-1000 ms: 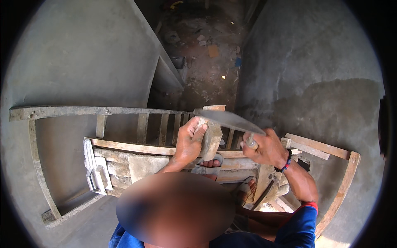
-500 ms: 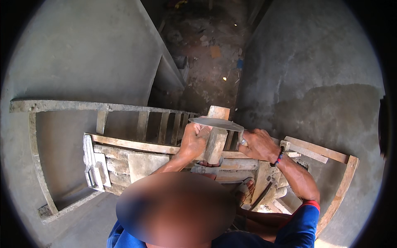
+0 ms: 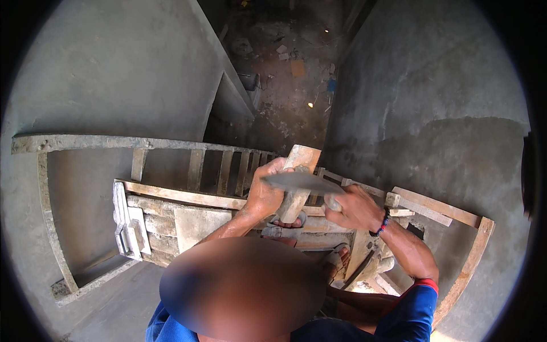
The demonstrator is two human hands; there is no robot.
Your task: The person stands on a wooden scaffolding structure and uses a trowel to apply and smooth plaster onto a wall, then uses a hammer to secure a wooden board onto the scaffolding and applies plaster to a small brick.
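My left hand (image 3: pixel 266 192) is closed around a long, narrow wooden float (image 3: pixel 304 155), held up and tilted, its top leaning right. A trowel (image 3: pixel 303 182) with a flat, pointed grey metal blade lies across the float, covering its middle. The blade is slightly blurred, its tip close to my left fingers. On the trowel's handle, just right of the float, my right hand (image 3: pixel 356 208) is closed; a dark beaded bracelet (image 3: pixel 384 221) circles that wrist. Some wet grey mortar (image 3: pixel 303 169) shows on the float beside the blade.
Below my hands is a scaffold platform of rough planks (image 3: pixel 203 224), with my sandalled foot (image 3: pixel 338 257) on it. A flat plastering trowel (image 3: pixel 134 231) rests at its left end. A wooden ladder frame (image 3: pixel 85 142) runs along the left. Grey plastered walls (image 3: pixel 439 74) flank a littered floor (image 3: pixel 285 97) far below.
The wooden float has tilted further to the right. The trowel blade has turned so more of its face shows, and my right hand has shifted slightly down and left.
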